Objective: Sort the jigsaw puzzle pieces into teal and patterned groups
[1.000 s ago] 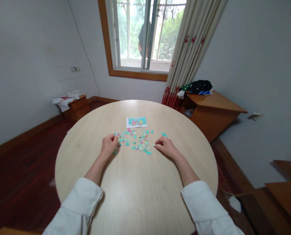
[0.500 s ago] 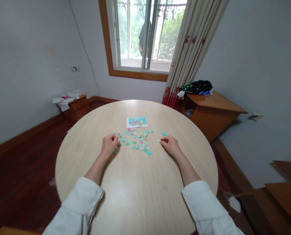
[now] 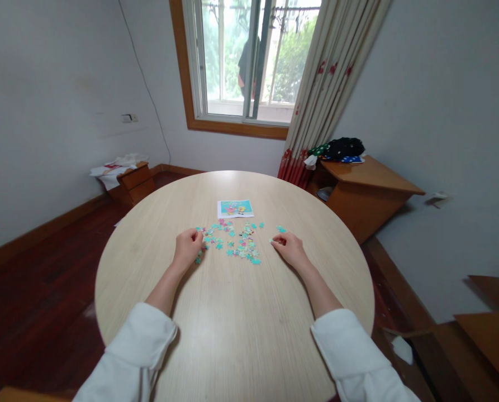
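Several small teal and pink jigsaw pieces (image 3: pixel 241 244) lie scattered on a round pale wooden table (image 3: pixel 232 324). Beyond them lies a small printed picture card (image 3: pixel 234 209). My left hand (image 3: pixel 187 249) rests at the left edge of the pieces, its fingers curled in a loose fist; what it holds, if anything, is hidden. At the right edge of the pile my right hand (image 3: pixel 290 248) rests with its fingertips pinched on a small pale jigsaw piece (image 3: pixel 271 240). Another teal piece (image 3: pixel 281 229) lies just beyond that hand.
A wooden side table (image 3: pixel 369 190) with dark clothes on it stands at the right by a curtain (image 3: pixel 324 89). A low cabinet (image 3: pixel 134 181) with papers sits at the left wall. A window (image 3: pixel 249 61) is behind the table. Dark wooden floor surrounds it.
My right hand has drawn back to the right from the pile's edge with a small piece in its fingertips. My left hand has stayed put.
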The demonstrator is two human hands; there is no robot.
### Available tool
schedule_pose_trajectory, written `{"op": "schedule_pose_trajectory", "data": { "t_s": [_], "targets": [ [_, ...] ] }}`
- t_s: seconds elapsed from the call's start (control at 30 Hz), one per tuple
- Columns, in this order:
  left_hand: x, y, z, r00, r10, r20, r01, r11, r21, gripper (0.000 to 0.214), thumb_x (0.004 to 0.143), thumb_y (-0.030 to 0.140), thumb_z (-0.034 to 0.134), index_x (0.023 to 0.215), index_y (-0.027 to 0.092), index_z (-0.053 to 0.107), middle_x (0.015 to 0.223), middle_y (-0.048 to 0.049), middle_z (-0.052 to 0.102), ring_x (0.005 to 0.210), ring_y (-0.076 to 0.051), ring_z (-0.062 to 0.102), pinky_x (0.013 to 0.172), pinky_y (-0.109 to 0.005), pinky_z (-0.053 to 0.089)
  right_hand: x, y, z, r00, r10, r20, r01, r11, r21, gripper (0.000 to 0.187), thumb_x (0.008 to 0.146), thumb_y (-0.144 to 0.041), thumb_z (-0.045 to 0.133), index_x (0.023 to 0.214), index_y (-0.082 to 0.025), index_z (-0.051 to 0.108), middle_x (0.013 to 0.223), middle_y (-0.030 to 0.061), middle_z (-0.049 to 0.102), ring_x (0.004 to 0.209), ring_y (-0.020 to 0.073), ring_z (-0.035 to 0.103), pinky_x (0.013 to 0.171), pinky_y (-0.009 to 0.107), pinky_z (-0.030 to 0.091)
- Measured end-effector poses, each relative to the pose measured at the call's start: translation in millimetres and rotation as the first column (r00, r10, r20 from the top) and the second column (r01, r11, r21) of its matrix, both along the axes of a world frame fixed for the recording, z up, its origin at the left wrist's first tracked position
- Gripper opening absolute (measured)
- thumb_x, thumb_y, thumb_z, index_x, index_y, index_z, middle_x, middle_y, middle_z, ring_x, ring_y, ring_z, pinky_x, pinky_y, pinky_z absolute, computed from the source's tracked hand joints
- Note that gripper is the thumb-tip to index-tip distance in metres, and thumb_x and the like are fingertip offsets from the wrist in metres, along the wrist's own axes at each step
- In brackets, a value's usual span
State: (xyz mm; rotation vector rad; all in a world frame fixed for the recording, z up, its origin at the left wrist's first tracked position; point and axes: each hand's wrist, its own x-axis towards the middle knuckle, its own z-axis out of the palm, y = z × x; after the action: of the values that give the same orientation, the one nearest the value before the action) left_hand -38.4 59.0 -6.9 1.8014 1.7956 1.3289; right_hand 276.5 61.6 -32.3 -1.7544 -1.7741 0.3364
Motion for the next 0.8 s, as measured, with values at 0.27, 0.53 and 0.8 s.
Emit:
{"op": "schedule_pose_trajectory", "data": {
  "t_s": [0.27, 0.53, 0.8],
  "targets": [
    [-4.1, 3.6, -4.6, 0.997, 0.052, -0.054, -0.052, 0.999, 0.003, 0.033, 0.074, 0.026, 0.044, 0.046, 0.021, 0.028, 0.045, 0.0052, 0.031, 0.048, -0.01, 0.036, 0.05, -0.024, 0.028, -6.7, -1.5, 1.5, 0.994, 0.107, 0.021, -0.109, 0.992, 0.064, 0.025, 0.083, -0.03, 0.052, 0.094, -0.019, 0.071, 0.095, 0.0085, 0.068, 0.089, 0.02, 0.061, 0.085, 0.035, 0.043],
    [-17.9, 14.2, -15.7, 0.937, 0.118, -0.328, -0.148, 0.987, -0.067, 0.029, 0.083, 0.026, 0.041, 0.096, 0.015, 0.065, 0.112, -0.0143, 0.065, 0.11, -0.023, 0.057, 0.097, -0.036, 0.042, -2.2, 6.5, 1.3, 0.96, -0.145, 0.24, 0.157, 0.987, -0.03, 0.054, 0.095, -0.039, 0.03, 0.14, -0.012, 0.04, 0.151, 0.0186, 0.03, 0.141, 0.0293, 0.023, 0.11, 0.051, 0.02],
    [-1.9, 5.1, -14.6, 0.835, -0.027, -0.549, -0.163, 0.941, -0.295, 0.059, 0.091, 0.043, 0.031, 0.139, 0.01, 0.041, 0.153, -0.0195, 0.026, 0.142, -0.032, 0.022, 0.113, -0.057, 0.016, -18.9, 16.0, 3.1, 0.935, -0.063, 0.348, 0.14, 0.97, -0.201, 0.067, 0.096, -0.049, 0.023, 0.149, -0.008, 0.022, 0.154, 0.0176, 0.024, 0.143, 0.029, 0.016, 0.114, 0.05, 0.009]
  ]
}}
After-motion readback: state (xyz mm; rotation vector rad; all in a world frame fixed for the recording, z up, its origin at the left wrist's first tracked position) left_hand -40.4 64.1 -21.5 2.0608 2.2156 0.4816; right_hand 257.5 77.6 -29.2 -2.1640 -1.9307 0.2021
